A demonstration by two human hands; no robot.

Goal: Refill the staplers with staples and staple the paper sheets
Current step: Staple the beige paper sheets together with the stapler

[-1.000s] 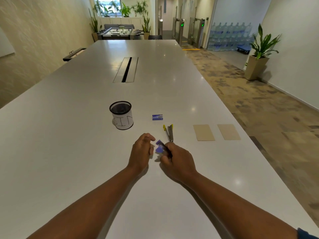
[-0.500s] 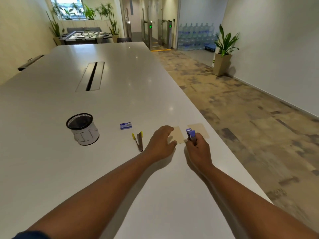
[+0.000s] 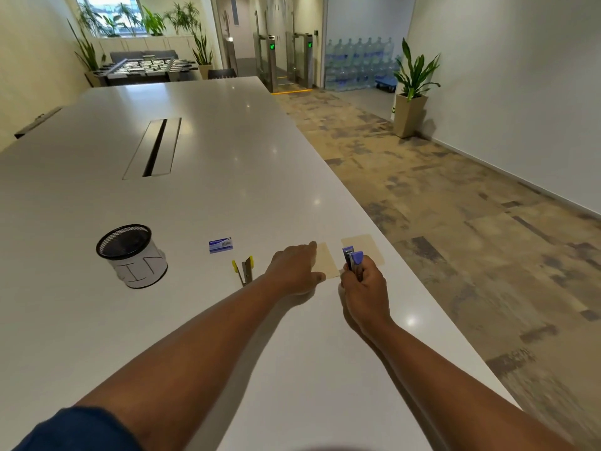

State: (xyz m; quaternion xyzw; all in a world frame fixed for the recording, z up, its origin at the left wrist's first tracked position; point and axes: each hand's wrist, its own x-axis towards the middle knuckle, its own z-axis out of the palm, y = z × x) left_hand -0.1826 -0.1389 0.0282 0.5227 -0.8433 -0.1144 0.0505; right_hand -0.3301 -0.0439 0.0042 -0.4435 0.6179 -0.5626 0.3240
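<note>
My right hand (image 3: 363, 289) grips a small purple stapler (image 3: 352, 258), held nose-up between two tan paper sheets. My left hand (image 3: 294, 268) lies flat on the left sheet (image 3: 327, 263), covering its left part. The right sheet (image 3: 367, 247) lies just beyond the stapler, near the table's right edge. A yellow stapler (image 3: 245, 270) lies swung open on the table, left of my left hand. A small blue staple box (image 3: 220, 245) sits behind it.
A black mesh cup (image 3: 131, 255) with a white band stands to the left on the long white table (image 3: 195, 141). A cable slot (image 3: 154, 148) runs down the table's middle. The table's right edge drops to carpeted floor.
Both hands moved right from beside the yellow stapler to the paper sheets, the right one carrying the purple stapler. Since half a second ago they have barely shifted.
</note>
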